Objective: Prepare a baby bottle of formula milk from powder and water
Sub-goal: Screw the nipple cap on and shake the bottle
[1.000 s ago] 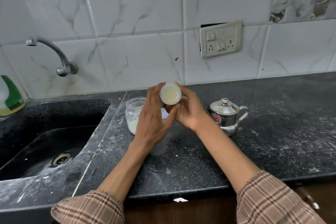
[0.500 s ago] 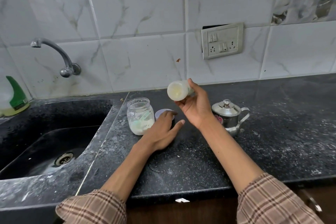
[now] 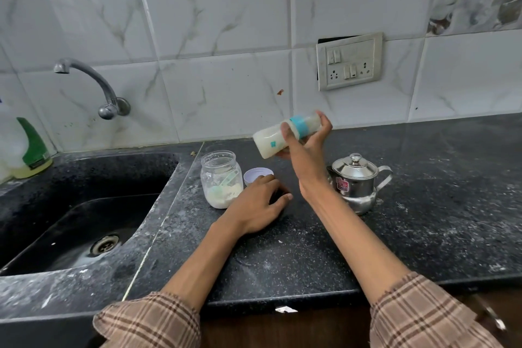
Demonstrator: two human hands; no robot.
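The one baby bottle (image 3: 278, 137), full of pale milk, hangs in the air just above centre frame; its long axis lies near level, base toward the lower left, blue collar and capped end toward the upper right; the right hand (image 3: 303, 150) holds it, thumb and fingers curled round the collar. Below it, on the dark speckled table (image 3: 310, 248), stand one open powder jar (image 3: 221, 179) with a green scoop inside, one pale lid (image 3: 258, 175) just right of the jar, and one steel kettle (image 3: 357, 182) to the right of the wrist; the left hand (image 3: 258, 210) rests flat, fingers relaxed, fingertips at the lid. The sink (image 3: 84, 206) bounds the table at left, with one tap (image 3: 96, 87) above; open table runs to the right edge of the frame.
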